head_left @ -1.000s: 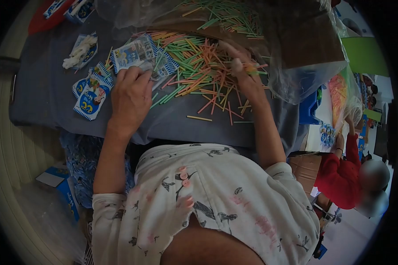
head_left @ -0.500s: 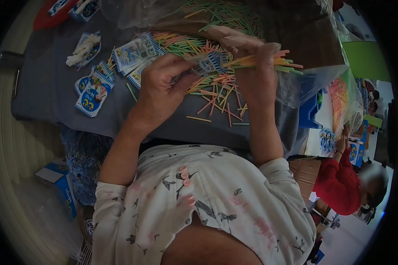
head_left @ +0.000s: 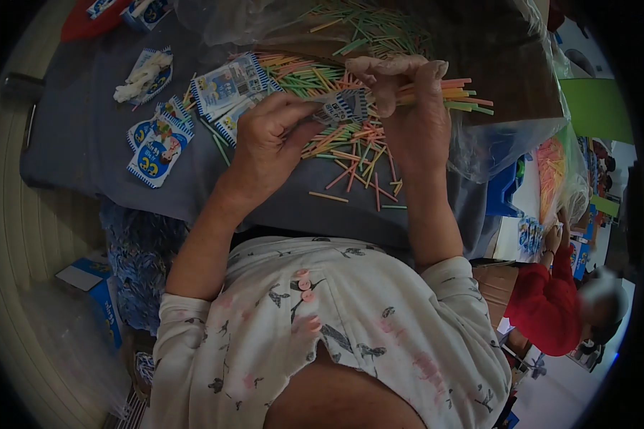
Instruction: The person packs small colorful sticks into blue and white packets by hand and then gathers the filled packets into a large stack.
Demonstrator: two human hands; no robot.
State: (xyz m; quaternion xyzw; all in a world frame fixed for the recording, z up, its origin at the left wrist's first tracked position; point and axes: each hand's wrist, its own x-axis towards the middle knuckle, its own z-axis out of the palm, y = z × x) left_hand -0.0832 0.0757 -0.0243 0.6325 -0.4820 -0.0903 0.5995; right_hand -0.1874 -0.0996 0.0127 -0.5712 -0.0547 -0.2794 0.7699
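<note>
Between my left hand's pinched fingers is a small printed plastic packet with a blue-and-white striped edge. My right hand grips a bundle of thin pastel sticks in pink, yellow, orange and green. The bundle points right, past the thumb, and fingers cover its left end close to the packet's striped edge. Below both hands lies a loose pile of the same sticks, spread over the grey cloth. Flat printed packets lie just left of my left hand.
Filled packets and a crumpled white piece lie on the cloth at left. At the back, a plastic-lined cardboard box holds more sticks. A blue bin stands right, with a person in red beyond.
My right fingers have shifted over the left end of the stick bundle, which showed beside the packet before. The whole view has moved slightly. My left hand keeps the packet.
</note>
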